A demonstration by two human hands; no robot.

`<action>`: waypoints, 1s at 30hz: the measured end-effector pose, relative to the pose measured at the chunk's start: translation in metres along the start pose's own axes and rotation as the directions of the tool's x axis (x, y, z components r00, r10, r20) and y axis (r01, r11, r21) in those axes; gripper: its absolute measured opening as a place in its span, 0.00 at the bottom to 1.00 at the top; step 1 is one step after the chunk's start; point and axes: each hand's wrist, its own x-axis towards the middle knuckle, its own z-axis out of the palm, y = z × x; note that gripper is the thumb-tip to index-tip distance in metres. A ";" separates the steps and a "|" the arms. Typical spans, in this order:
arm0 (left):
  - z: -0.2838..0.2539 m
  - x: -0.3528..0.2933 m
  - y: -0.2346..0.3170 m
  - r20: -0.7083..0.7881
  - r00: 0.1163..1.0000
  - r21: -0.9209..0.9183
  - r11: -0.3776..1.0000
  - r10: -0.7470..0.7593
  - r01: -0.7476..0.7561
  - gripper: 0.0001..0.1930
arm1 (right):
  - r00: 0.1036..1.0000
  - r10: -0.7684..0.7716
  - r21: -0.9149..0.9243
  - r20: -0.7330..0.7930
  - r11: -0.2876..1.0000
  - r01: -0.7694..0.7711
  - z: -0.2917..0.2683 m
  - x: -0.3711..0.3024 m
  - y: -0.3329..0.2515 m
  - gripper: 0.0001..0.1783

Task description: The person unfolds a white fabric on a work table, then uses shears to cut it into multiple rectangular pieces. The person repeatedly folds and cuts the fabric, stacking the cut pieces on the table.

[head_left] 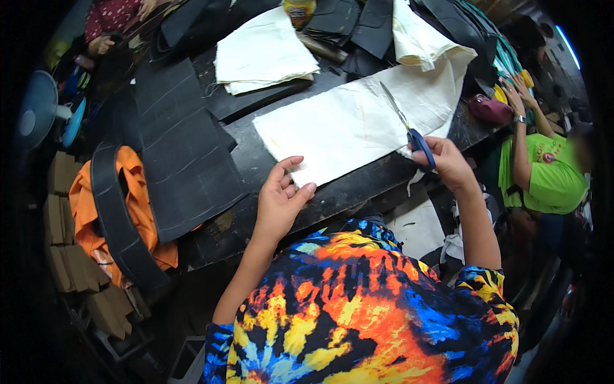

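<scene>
White cloth strip along near edge of table, long axis roughly parallel to edge, right end bending toward far side. Blue-handled scissors over strip, long axis crosswise, tips toward far edge, slightly left. Right hand closed round scissors. Left hand at strip's left end, fingers curled; cannot tell if pinching.
</scene>
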 end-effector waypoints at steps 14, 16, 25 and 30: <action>0.008 -0.003 -0.003 0.013 0.996 -0.107 0.990 -0.093 0.093 0.22 | 0.883 0.180 0.280 0.433 0.905 -0.321 0.071 -0.102 0.052 0.35; 0.010 -0.006 -0.002 0.038 0.992 -0.102 0.987 -0.121 0.125 0.22 | 0.892 0.206 0.344 0.403 0.868 -0.357 0.079 -0.096 0.053 0.36; 0.014 -0.015 -0.005 0.091 0.986 -0.045 0.989 -0.138 0.142 0.22 | 0.958 0.218 0.285 0.187 0.921 -0.265 0.111 -0.094 0.032 0.21; 0.012 -0.015 -0.004 0.098 0.987 -0.001 0.992 -0.127 0.128 0.22 | 0.949 0.271 0.216 0.160 0.929 -0.301 0.109 -0.104 0.020 0.19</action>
